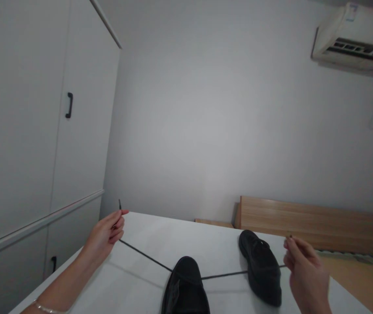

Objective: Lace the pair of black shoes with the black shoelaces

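A black shoe [188, 288] lies at the near middle of the white table [150, 279], its lower part cut off by the frame. From it a dark shoelace [145, 254] stretches out to both sides. My left hand [109, 229] is closed on one end of the lace, with a short tip sticking up above the fingers. Off to the right, my right hand [306, 261] pinches the other end, held above the table. That side of the lace runs past a second black shoe [261, 266], which hides part of it.
White cabinets [84, 144] with black handles stand on the left. Beyond the table's far edge is a wooden headboard [304, 220], with a bed surface [353, 277] at the right. An air conditioner [359, 39] hangs high on the wall.
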The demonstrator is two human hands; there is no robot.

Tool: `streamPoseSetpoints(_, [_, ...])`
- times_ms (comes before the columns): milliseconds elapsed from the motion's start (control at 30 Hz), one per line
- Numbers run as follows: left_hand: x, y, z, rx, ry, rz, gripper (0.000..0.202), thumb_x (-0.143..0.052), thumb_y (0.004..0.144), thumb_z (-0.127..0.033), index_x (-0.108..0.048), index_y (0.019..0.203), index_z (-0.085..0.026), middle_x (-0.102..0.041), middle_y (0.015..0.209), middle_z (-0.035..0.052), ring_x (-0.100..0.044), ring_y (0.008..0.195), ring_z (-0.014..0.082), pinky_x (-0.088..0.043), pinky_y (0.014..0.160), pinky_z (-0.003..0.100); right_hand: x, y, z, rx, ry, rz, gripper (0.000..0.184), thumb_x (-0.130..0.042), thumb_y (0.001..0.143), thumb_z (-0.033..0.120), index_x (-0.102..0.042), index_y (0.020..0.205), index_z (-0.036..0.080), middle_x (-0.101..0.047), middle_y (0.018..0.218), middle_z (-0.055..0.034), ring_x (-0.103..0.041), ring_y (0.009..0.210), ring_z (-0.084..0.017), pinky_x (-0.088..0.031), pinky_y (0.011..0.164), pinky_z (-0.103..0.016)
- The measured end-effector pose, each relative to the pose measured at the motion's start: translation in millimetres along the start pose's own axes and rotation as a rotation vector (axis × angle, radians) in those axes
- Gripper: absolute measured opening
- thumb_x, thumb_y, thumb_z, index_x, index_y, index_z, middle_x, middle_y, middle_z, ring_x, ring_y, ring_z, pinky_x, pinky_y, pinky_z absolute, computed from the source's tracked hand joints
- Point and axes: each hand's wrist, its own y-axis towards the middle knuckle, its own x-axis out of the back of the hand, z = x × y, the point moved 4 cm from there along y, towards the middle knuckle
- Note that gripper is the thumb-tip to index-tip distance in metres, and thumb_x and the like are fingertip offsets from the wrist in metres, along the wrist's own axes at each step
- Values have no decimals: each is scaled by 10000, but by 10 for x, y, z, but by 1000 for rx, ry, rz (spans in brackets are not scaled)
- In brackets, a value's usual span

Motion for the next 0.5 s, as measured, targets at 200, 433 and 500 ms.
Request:
streamPoseSetpoints(200, [73, -35, 214, 47, 311, 39, 499, -731, 660, -546, -635, 962, -161, -380, 426, -105, -159, 341, 55, -97, 349, 148, 56, -40, -294, -25, -389, 198, 468, -835, 561, 524, -718, 828, 157, -642, 686, -26, -464, 501, -129, -344, 405, -239])
streamPoseSetpoints(433, [-502, -236, 246, -62, 615, 321, 311, -742, 658, -467, -747, 739, -167, -693, 703, 44, -507, 562, 153, -339, 514, 227, -833, -883, -415, -296, -460, 1161, 231, -701, 754, 385, -678, 797, 159, -649, 650, -2, -527, 487, -116, -392, 482, -225])
streamPoseSetpoints(500, [-592, -390, 338, -96, 723, 468, 301, -652, 766, -442, -753, 861, -174, -706, 727, 43, -588, 688, 197, -396, 626, 253, -844, -1072, -513, -359, -490, 1261, 178, -662, 760, 334, -637, 771, 158, -629, 626, 9, -536, 499, -116, -402, 503, -223])
